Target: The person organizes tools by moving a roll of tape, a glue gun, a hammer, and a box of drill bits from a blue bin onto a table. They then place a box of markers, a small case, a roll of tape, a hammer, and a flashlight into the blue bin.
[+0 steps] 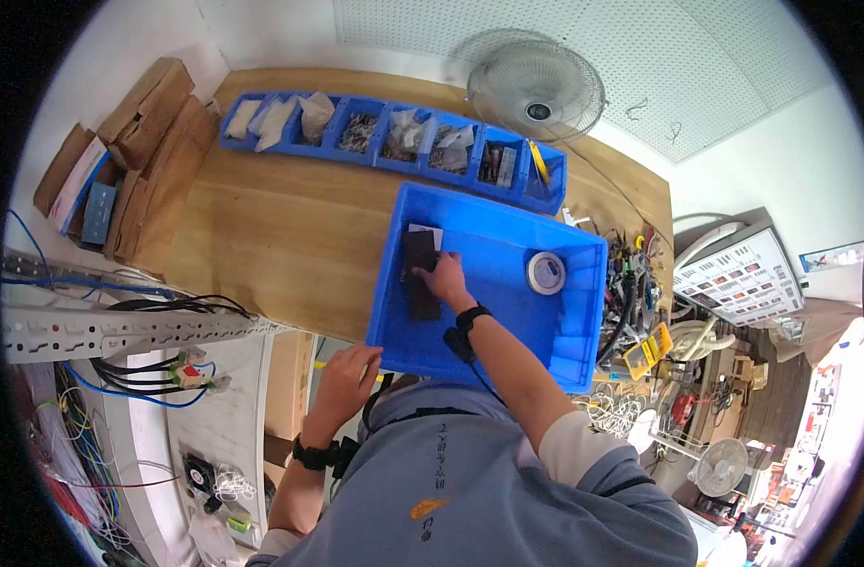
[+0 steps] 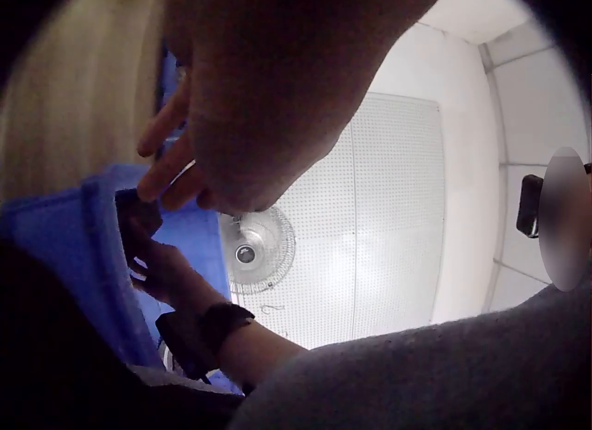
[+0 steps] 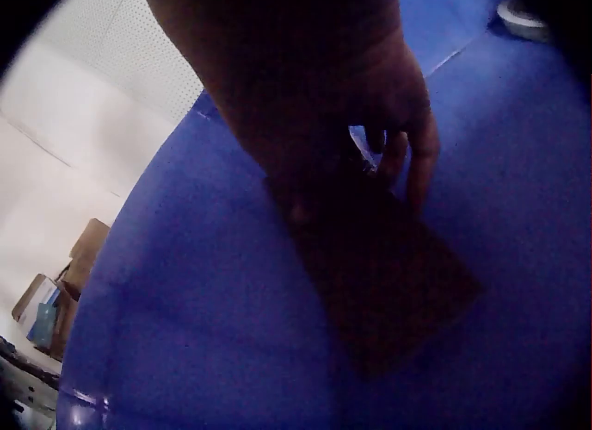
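Inside a large blue plastic bin (image 1: 503, 200), a dark rectangular block (image 1: 422, 302) lies along the left side. The right hand (image 1: 443, 282) grips it with the thumb over the block and the fingers at its right edge. In the right wrist view the thumb and fingers straddle the dark block (image 3: 393, 291), which is deep in shadow. A white label or paper (image 1: 436, 233) shows at the block's far end. The left hand (image 1: 350, 380), fingers loosely bent, is at the bin's near left corner with its fingertips right at the rim. A round white tape roll (image 1: 546, 273) lies on the right of the bin floor.
A row of blue compartment trays (image 1: 356, 156) with bagged and loose small parts stands behind the bin. Cardboard boxes (image 1: 153, 142) are at the left, a fan (image 1: 536, 90) at the back. Tools and cables (image 1: 630, 283) crowd the right edge of the wooden table (image 1: 271, 227).
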`<state>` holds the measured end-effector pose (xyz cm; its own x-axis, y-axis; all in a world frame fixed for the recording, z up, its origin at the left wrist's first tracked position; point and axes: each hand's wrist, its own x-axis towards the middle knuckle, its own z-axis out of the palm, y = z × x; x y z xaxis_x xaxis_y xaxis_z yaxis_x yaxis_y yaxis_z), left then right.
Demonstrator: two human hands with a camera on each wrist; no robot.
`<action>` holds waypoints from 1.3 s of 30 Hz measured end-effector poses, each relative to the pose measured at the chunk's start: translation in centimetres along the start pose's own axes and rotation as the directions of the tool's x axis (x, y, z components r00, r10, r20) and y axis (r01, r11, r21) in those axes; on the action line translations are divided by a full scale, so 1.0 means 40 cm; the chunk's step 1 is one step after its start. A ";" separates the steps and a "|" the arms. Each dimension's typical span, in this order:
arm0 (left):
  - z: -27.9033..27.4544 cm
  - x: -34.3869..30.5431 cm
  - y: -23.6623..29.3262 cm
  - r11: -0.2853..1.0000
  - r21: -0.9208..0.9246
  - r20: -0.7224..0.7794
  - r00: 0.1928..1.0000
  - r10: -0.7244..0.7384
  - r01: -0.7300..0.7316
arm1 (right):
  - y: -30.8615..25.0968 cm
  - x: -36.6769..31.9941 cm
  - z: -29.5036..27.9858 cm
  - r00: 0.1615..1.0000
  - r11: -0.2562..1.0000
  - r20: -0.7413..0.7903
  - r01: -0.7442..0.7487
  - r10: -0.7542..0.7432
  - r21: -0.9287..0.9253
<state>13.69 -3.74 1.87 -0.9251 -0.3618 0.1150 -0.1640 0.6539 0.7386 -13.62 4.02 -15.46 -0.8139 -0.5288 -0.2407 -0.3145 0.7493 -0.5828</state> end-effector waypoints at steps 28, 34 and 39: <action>-0.018 0.006 -0.004 0.997 0.009 0.040 0.996 -0.080 0.079 | 0.007 0.128 0.015 0.977 0.984 0.126 -0.176 0.171 0.026; -0.010 0.028 0.002 0.999 0.015 0.043 0.998 -0.037 0.036 | 0.013 0.098 0.001 0.997 0.997 0.020 -0.074 0.074 0.004; 0.026 0.056 0.008 0.999 0.012 0.047 0.998 -0.039 0.039 | 0.066 0.044 -0.141 0.984 0.967 0.176 -0.035 -0.010 0.252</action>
<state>11.20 -3.66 1.69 -0.9331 -0.3555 0.0546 -0.2037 0.6473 0.7346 -18.64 7.33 -13.04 -0.7117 -0.5985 -0.3678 -0.1523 0.6426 -0.7509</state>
